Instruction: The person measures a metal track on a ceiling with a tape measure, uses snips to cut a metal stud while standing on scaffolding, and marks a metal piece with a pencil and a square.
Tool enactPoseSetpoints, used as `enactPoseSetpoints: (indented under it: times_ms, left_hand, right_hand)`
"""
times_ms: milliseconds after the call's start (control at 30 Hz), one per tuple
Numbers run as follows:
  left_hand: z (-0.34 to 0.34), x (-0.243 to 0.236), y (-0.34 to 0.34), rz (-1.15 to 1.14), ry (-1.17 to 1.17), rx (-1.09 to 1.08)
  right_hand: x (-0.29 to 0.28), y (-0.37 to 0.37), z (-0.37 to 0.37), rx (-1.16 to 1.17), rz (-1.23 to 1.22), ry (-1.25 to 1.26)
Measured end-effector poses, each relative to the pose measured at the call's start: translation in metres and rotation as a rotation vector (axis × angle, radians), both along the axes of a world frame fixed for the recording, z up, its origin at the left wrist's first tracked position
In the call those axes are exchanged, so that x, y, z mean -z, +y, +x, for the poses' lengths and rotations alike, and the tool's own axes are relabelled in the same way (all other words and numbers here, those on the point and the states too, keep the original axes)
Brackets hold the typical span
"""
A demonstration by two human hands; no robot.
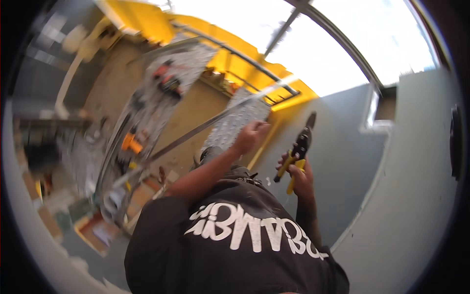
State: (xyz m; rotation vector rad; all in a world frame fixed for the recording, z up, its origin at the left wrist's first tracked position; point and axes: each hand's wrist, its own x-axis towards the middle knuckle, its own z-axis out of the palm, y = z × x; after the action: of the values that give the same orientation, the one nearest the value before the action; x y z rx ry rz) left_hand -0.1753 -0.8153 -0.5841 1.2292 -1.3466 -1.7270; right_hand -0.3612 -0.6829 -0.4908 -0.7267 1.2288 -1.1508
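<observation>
Snips upright in your right hand

Your snips (302, 142) should feel fairly weighty and stiff, with little fragile about them; keep hold low on the yellow handles (285, 168), clear of the dark blades (311, 120). Your right hand (302, 181) grips those handles, with the blades pointing to the far side. The snips lie right of your left hand (252, 136), well apart; its fingers look curled, but blur hides whether they hold anything.
</observation>
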Motion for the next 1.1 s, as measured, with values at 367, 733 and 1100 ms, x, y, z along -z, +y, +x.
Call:
enactPoseSetpoints:
  times_ms: [367, 733, 1100]
  left_hand:
    - [-0.044, 0.259, -0.127, -0.184, -1.033, 0.385]
    - [-0.113, 0.386, -0.203, -0.121, -1.218, 0.543]
    - [-0.121, 0.450, -0.212, 0.037, -1.014, 0.357]
  right_hand:
    - [0.019, -0.032, -0.116, 0.394, 0.296, 0.206]
    - [0.038, -0.115, -0.201, 0.424, 0.802, 0.222]
    - [0.073, -0.177, -0.207, 0.042, 0.924, 0.298]
